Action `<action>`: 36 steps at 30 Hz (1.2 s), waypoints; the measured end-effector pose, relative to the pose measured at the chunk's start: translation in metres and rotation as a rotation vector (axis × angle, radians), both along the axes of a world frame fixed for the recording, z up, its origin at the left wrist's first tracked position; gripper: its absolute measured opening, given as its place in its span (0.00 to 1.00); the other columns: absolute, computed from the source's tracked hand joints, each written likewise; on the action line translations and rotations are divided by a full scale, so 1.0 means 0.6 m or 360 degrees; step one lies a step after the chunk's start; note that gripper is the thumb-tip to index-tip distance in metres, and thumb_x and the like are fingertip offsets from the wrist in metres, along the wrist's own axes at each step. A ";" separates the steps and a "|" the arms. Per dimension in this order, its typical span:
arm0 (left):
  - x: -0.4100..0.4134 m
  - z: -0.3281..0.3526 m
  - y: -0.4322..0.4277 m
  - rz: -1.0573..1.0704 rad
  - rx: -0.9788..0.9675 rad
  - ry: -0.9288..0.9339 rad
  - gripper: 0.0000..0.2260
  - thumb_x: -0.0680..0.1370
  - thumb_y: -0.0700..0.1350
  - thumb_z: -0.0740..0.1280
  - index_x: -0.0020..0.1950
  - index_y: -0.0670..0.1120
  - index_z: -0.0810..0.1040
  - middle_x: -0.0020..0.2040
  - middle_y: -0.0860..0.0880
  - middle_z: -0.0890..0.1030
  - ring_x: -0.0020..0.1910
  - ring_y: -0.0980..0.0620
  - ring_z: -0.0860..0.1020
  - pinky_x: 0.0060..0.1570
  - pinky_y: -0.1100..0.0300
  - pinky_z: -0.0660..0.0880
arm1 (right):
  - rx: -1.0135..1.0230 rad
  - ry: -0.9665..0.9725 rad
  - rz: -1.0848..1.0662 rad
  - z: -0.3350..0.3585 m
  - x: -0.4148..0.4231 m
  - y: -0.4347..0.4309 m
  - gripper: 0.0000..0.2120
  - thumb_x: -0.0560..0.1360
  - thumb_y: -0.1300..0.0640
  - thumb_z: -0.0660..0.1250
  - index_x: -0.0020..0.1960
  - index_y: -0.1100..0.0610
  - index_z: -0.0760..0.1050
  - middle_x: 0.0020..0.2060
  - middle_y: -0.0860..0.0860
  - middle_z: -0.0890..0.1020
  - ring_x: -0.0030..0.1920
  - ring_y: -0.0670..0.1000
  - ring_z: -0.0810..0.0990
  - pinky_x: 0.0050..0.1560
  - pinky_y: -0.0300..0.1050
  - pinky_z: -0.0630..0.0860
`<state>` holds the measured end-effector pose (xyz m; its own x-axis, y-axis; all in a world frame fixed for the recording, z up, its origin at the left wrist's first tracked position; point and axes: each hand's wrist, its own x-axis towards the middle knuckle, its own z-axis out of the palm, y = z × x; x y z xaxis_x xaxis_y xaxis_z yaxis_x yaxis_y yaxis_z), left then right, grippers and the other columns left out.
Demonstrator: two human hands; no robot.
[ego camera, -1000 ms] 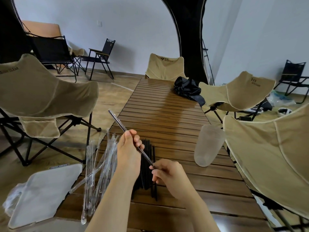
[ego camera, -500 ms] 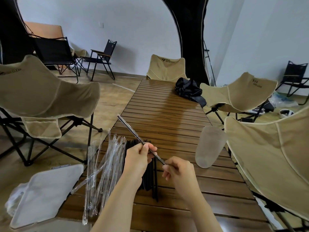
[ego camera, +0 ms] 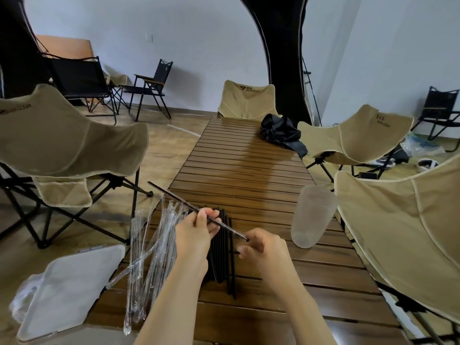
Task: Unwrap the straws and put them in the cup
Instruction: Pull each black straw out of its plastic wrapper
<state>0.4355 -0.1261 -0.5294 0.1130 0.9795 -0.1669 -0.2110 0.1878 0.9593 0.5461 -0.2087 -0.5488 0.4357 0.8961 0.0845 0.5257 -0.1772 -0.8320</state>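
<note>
Slatted brown wooden table (ego camera: 244, 170) runs away from the person, with tan fabric folding chairs (ego camera: 403, 232) round it. Landmark is the tall frosted translucent plastic cup (ego camera: 312, 216) near the table's right edge. It reads as upright, and the wide lens makes it lean. Flat white fabric pad (ego camera: 67, 287) sits off the table, far left of the cup and nearer the camera. Heap of clear crinkled plastic sleeves (ego camera: 154, 235) lies well left of the cup; can't tell whether all are empty or some hold straws. Bundle of bare thin black straws (ego camera: 224, 267) lies between that heap and the cup, long axes roughly away from the person, partly hidden under both hands. Left hand (ego camera: 194, 232), left of the cup, pinches the middle of one thin black straw in a clear plastic sleeve (ego camera: 174, 196) between thumb and fingers. Right hand (ego camera: 263, 247), the one nearer the cup, has curled fingers pinching that straw's near end. The straw's long axis runs diagonal: free end up and away from the cup, gripped end pointing toward the cup's base. Likely step is stripping the sleeve; the cup then lies just right of the right hand, so that hand has the shorter reach. Hard to make out: how far the sleeve is off, the pinch under the right fingertips, and anything inside the frosted cup. The bottom edge cuts off both forearms.
</note>
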 end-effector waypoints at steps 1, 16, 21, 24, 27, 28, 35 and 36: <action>-0.001 -0.001 0.001 0.0011 0.0003 0.0013 0.13 0.83 0.40 0.56 0.44 0.46 0.78 0.45 0.48 0.82 0.44 0.54 0.81 0.42 0.63 0.77 | 0.0001 0.0015 0.0015 -0.002 -0.002 0.001 0.07 0.75 0.58 0.67 0.45 0.46 0.74 0.37 0.42 0.81 0.38 0.37 0.80 0.36 0.27 0.72; 0.023 -0.003 -0.028 -0.0259 0.0061 0.0153 0.12 0.82 0.42 0.59 0.46 0.46 0.80 0.45 0.49 0.84 0.45 0.53 0.82 0.45 0.63 0.78 | 0.0115 -0.0248 0.0050 -0.004 0.015 -0.006 0.13 0.76 0.58 0.66 0.36 0.44 0.72 0.29 0.45 0.79 0.32 0.42 0.79 0.36 0.30 0.75; 0.011 0.000 -0.009 0.0014 0.0062 0.0069 0.07 0.81 0.43 0.61 0.51 0.47 0.78 0.43 0.52 0.83 0.42 0.55 0.82 0.44 0.63 0.77 | 0.0057 -0.0126 0.0108 -0.015 0.020 -0.010 0.07 0.76 0.57 0.66 0.42 0.46 0.73 0.28 0.46 0.78 0.30 0.41 0.76 0.35 0.33 0.74; -0.001 0.007 -0.002 0.0100 0.0052 0.0018 0.07 0.80 0.43 0.62 0.47 0.48 0.80 0.43 0.52 0.84 0.44 0.55 0.81 0.49 0.60 0.77 | 0.0063 0.0014 0.0139 -0.010 0.033 -0.015 0.03 0.75 0.57 0.67 0.45 0.49 0.76 0.29 0.47 0.80 0.30 0.41 0.77 0.36 0.33 0.75; -0.014 0.018 0.000 0.0213 -0.0022 -0.0125 0.09 0.81 0.44 0.62 0.44 0.49 0.80 0.42 0.51 0.84 0.44 0.55 0.81 0.48 0.60 0.77 | 0.0082 0.0122 0.0198 -0.001 0.044 -0.022 0.02 0.75 0.58 0.68 0.46 0.51 0.77 0.30 0.49 0.81 0.30 0.43 0.78 0.37 0.35 0.76; -0.020 0.021 0.004 0.0265 -0.0048 -0.0167 0.09 0.81 0.44 0.62 0.44 0.49 0.80 0.42 0.51 0.84 0.44 0.55 0.81 0.47 0.61 0.77 | 0.0079 0.0122 0.0201 -0.001 0.049 -0.024 0.02 0.75 0.58 0.68 0.45 0.51 0.78 0.30 0.49 0.81 0.31 0.44 0.78 0.37 0.36 0.76; -0.056 0.028 0.024 0.0545 -0.0134 -0.0331 0.09 0.81 0.47 0.62 0.47 0.48 0.81 0.41 0.53 0.83 0.41 0.58 0.80 0.45 0.64 0.76 | 0.0097 0.0011 0.0187 -0.006 0.080 -0.038 0.05 0.75 0.59 0.67 0.42 0.51 0.80 0.30 0.50 0.81 0.32 0.45 0.79 0.38 0.36 0.76; -0.063 0.030 0.027 0.0576 -0.0138 -0.0355 0.09 0.81 0.46 0.62 0.47 0.48 0.81 0.42 0.53 0.83 0.42 0.59 0.81 0.46 0.64 0.76 | 0.0092 0.0000 0.0183 -0.006 0.082 -0.040 0.05 0.75 0.59 0.67 0.42 0.51 0.80 0.30 0.49 0.81 0.32 0.45 0.79 0.38 0.36 0.76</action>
<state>0.3978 -0.1102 -0.5115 -0.1928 0.9459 -0.2609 -0.4784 0.1416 0.8667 0.5952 -0.2327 -0.5523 0.3302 0.9338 0.1376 0.5400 -0.0673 -0.8389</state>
